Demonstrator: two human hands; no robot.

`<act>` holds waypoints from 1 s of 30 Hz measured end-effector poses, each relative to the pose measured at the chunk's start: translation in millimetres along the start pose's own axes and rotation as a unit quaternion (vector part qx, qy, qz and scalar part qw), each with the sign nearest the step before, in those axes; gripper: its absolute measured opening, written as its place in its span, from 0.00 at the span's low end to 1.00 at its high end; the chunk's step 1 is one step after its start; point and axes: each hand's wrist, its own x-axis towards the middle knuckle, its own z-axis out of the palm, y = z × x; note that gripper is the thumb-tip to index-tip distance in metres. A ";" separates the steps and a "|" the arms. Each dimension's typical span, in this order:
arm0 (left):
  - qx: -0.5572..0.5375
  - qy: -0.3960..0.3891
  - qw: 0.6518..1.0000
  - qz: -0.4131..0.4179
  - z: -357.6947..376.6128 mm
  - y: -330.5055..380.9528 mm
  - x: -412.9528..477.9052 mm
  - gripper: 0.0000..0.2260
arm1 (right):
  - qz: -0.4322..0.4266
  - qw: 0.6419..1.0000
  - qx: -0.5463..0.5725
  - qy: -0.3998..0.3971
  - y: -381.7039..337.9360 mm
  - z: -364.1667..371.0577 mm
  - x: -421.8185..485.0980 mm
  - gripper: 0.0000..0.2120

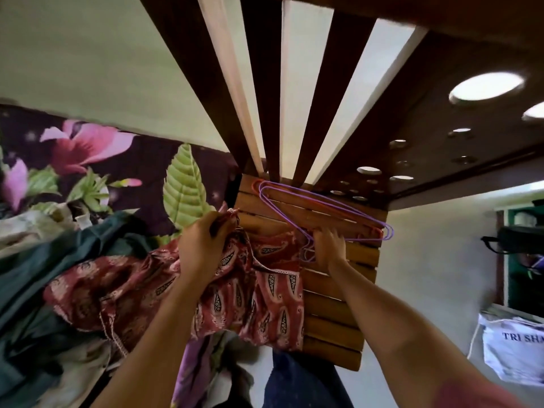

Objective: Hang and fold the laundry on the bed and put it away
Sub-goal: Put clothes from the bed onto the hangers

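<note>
A red paisley-print garment lies bunched at the edge of the bed, partly draped over a slatted wooden stool. My left hand grips the garment's upper edge and lifts it. My right hand rests on the stool top and its fingers curl round the hooks of purple wire hangers. An orange hanger lies under the purple ones. A dark green cloth and other laundry pile up on the bed at the left.
A floral bedsheet covers the bed at left. Dark wooden slats and a perforated panel rise behind the stool. A white bag with printed letters hangs at the right. Purple and pale clothes hang below the bed edge.
</note>
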 end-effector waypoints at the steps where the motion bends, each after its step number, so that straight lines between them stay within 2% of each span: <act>1: 0.001 -0.003 1.000 0.000 1.3 -2.3 0.3 0.09 | -0.013 0.999 -0.031 0.004 1.5 3.6 3.0 0.16; 5: -0.019 -0.010 1.000 0.002 0.3 -4.6 -0.2 0.09 | -0.063 0.992 -0.105 0.022 8.4 3.5 9.1 0.19; 7: -0.020 -0.011 1.000 0.005 0.4 -7.2 1.0 0.09 | -0.079 0.991 -0.108 0.028 11.5 5.2 11.5 0.21; 11: -0.023 -0.015 1.000 0.011 -4.5 -6.0 -0.1 0.10 | -0.084 0.995 -0.040 0.048 17.8 3.5 1.4 0.24; 16: -0.014 0.000 0.999 0.035 -17.1 -1.0 -0.2 0.11 | -0.112 0.983 0.019 0.141 21.4 -10.6 -16.7 0.28; 18: -0.011 0.009 0.999 0.040 -23.0 1.9 -1.3 0.10 | -0.124 0.979 0.030 0.157 20.6 -19.6 -23.1 0.25; 20: -0.011 0.017 0.999 0.045 -28.6 5.7 -3.2 0.10 | -0.131 0.984 0.010 0.122 16.5 -27.9 -27.9 0.19; 23: -0.017 0.024 0.998 0.057 -37.9 10.7 -10.2 0.09 | -0.158 0.972 0.121 0.128 13.8 -30.7 -32.6 0.17; 25: -0.020 0.026 0.998 0.056 -42.2 12.3 -14.0 0.09 | -0.174 0.966 0.126 0.140 13.2 -35.3 -33.9 0.14; 26: -0.021 0.027 0.998 0.055 -44.4 13.6 -16.2 0.09 | -0.173 0.968 0.124 0.137 12.2 -35.5 -32.9 0.13; 30: -0.015 0.034 0.998 0.052 -50.8 15.1 -20.2 0.09 | -0.179 0.946 0.256 0.089 7.9 -44.6 -45.0 0.15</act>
